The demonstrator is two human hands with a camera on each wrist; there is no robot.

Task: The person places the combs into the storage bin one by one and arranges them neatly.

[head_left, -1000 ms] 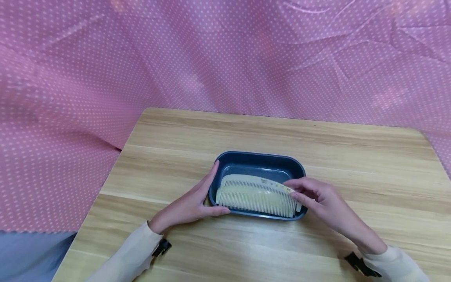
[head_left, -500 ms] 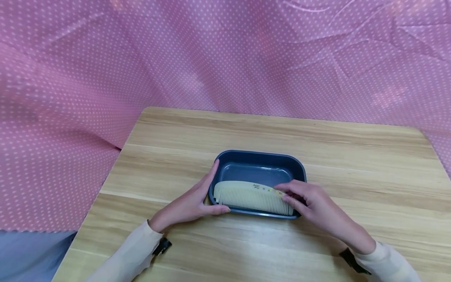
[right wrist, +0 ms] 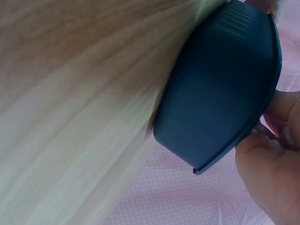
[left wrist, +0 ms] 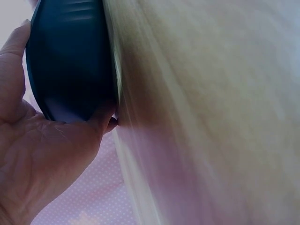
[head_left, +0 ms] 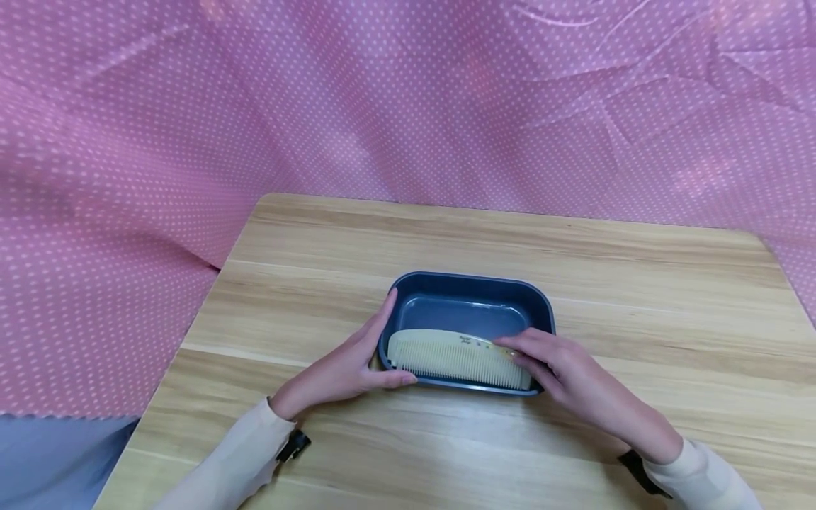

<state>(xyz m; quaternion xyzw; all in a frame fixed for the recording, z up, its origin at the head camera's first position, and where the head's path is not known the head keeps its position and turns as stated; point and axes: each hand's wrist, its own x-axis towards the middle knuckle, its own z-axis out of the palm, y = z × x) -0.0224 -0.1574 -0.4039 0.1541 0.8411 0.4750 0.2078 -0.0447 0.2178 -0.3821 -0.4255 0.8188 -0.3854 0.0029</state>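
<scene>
A cream-coloured comb (head_left: 452,354) with small dark lettering and floral marks on its spine lies along the near side inside a dark blue rectangular box (head_left: 472,280). My right hand (head_left: 561,361) pinches the comb's right end between thumb and fingers, low in the box. My left hand (head_left: 347,372) grips the box's left end, thumb along the front edge and fingers by the left wall. In the left wrist view the box (left wrist: 70,61) sits in the crook of that hand. The box (right wrist: 215,79) hides the comb in the right wrist view.
The box stands on a light wood-grain table (head_left: 357,241). Pink cloth with white dots (head_left: 408,106) hangs behind and at the left of the table. Bluish-grey fabric (head_left: 57,460) shows at the lower left.
My right hand has moved the comb left and down into the box. Another row of teeth visible beneath it a second ago is now covered. My left hand stays put.
</scene>
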